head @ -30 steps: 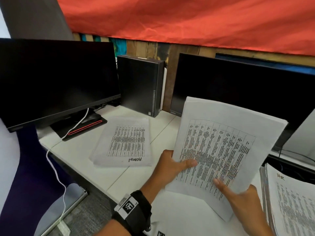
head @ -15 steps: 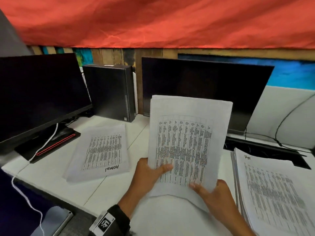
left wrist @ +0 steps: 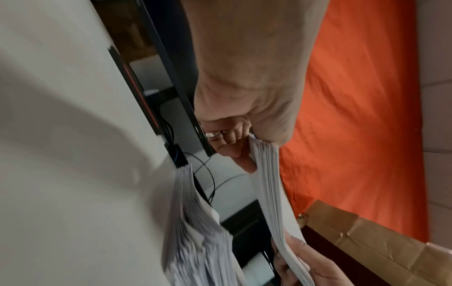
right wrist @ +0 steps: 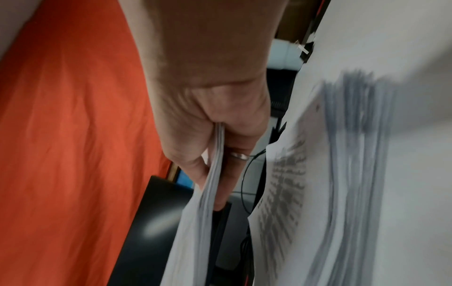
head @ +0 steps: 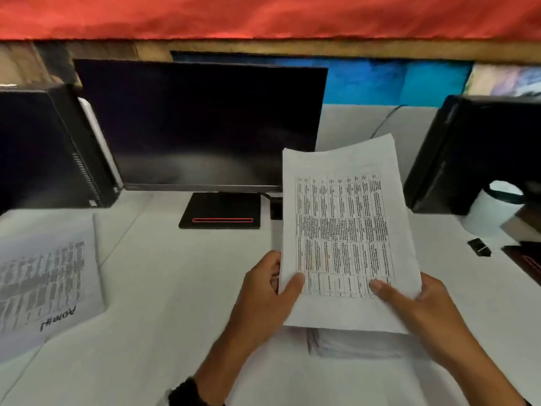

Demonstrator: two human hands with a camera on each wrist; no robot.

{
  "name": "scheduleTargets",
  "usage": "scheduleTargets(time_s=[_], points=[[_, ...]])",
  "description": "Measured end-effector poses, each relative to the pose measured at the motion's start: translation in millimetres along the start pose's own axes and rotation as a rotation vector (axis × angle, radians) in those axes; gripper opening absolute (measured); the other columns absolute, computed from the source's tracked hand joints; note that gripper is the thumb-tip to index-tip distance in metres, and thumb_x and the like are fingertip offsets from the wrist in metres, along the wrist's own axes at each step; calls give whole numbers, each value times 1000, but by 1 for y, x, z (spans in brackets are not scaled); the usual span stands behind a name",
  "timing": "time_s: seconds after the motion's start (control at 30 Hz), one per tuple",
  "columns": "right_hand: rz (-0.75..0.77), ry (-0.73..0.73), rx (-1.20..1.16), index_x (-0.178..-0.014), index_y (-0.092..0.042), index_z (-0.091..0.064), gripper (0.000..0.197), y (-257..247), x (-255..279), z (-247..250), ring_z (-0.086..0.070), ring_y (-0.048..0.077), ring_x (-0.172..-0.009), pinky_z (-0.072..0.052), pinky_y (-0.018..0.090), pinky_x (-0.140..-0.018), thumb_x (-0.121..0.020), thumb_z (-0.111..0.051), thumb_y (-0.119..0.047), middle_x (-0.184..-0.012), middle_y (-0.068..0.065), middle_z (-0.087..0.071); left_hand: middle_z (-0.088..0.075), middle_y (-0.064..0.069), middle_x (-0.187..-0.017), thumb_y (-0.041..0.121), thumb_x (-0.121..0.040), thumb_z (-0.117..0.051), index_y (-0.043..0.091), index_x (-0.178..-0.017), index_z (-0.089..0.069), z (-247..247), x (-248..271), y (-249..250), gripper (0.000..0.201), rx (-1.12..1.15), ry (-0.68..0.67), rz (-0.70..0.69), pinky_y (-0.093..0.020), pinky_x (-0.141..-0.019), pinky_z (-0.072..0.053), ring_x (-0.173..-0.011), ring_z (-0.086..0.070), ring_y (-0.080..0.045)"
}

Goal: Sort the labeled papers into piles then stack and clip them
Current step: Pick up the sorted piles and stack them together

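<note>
From the head view, we hold a thin sheaf of white printed table sheets [head: 345,238] above the white desk [head: 175,288], our left hand [head: 263,297] pinching its lower left edge with the thumb on top and our right hand [head: 415,309] pinching the lower right corner. It hangs over a thicker pile of white papers [head: 360,344] lying on the desk; a pile hand-labelled ADMIN [head: 46,282] lies well apart at the left, before a black monitor [head: 199,124].

In the left wrist view, the sheaf [left wrist: 271,185] bows between both hands, fingers [left wrist: 232,143] curled beneath: light, limp paper, we judge, best supported at two edges.

In the right wrist view, the right hand [right wrist: 210,125] grips the smooth sheet edges [right wrist: 215,160]; they could slip and fan apart.
</note>
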State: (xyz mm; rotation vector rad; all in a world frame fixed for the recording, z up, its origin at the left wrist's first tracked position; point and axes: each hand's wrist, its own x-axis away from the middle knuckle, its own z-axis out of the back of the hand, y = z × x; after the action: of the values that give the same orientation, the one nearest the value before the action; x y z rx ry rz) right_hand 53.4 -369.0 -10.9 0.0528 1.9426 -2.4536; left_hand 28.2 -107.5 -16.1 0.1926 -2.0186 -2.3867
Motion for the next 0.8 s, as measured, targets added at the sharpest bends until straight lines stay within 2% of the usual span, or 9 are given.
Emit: scheduleTargets(time_s=[0.1, 0.2, 0.27, 0.43, 0.5, 0.6, 0.67, 0.73, 0.8], points=[[-49, 9, 48, -109, -16, -80, 20, 13, -4, 25, -80, 12, -92, -59, 30, -82, -89, -81, -17, -100, -6, -83, -79, 12, -109, 18, -97, -74, 20, -112, -70, -21, -9, -9, 15, -3, -64, 57, -33, -85, -64, -95, -78, -9], [-89, -4, 83, -106, -15, -80, 17, 25, -3, 40, -80, 10, -87, -58, 15, -68, -89, -81, -13, -96, -5, -83, -80, 14, -101, 21, -93, -78, 23, -105, -73, -39, -13, -21, 13, -74, -106, 121, -30, -82, -62, -88, -78, -7], [-110, -9, 120, -105, -16, -81, 16, 34, -4, 45, -79, 7, -84, -56, 19, -69, -89, -81, -13, -95, -7, -83, -80, 15, -96, 26, -90, -80, 24, -102, -73, -48, -15, -31, 14, -152, -112, 153, -35, -83, -63, -85, -77, -5], [-173, -51, 200, -107, -17, -80, 20, 57, -13, 52, -80, 9, -90, -59, 39, -92, -88, -84, -15, -98, -8, -83, -75, 9, -82, 52, -79, -76, 23, -90, -67, -61, -15, -47, 32, -414, -106, 222, -40, -74, -60, -74, -71, -13], [-193, -77, 205, -109, -17, -80, 21, 61, -16, 53, -80, 12, -93, -58, 41, -96, -88, -84, -15, -100, -7, -83, -73, 4, -78, 55, -77, -75, 21, -86, -63, -61, -14, -47, 38, -469, -98, 257, -39, -70, -57, -73, -70, -17], [-224, -93, 154, -113, -15, -79, 26, 62, -18, 54, -80, 14, -95, -57, 41, -97, -88, -84, -14, -103, -4, -83, -70, 10, -75, 55, -77, -79, 26, -88, -62, -59, -14, -43, 35, -504, -100, 289, -30, -65, -51, -72, -67, -9], [-248, -112, 136, -115, -14, -78, 28, 62, -18, 54, -80, 17, -97, -57, 42, -96, -87, -83, -13, -105, -2, -83, -68, 13, -78, 57, -78, -80, 29, -94, -61, -58, -12, -40, 37, -539, -91, 290, -27, -68, -50, -78, -67, -5], [-275, -119, 144, -116, -14, -77, 31, 64, -19, 55, -80, 19, -98, -57, 44, -97, -86, -85, -15, -106, -1, -83, -68, 14, -88, 58, -81, -78, 31, -104, -58, -60, -10, -39, 41, -571, -71, 276, -30, -79, -53, -88, -67, -7], [-277, -48, 202, -113, -17, -77, 37, 68, -21, 56, -81, 18, -91, -60, 41, -91, -79, -91, -20, -101, -3, -83, -59, 14, -117, 58, -86, -74, 30, -125, -50, -63, -7, -38, 53, -631, -57, 238, -32, -97, -50, -109, -63, -13]])
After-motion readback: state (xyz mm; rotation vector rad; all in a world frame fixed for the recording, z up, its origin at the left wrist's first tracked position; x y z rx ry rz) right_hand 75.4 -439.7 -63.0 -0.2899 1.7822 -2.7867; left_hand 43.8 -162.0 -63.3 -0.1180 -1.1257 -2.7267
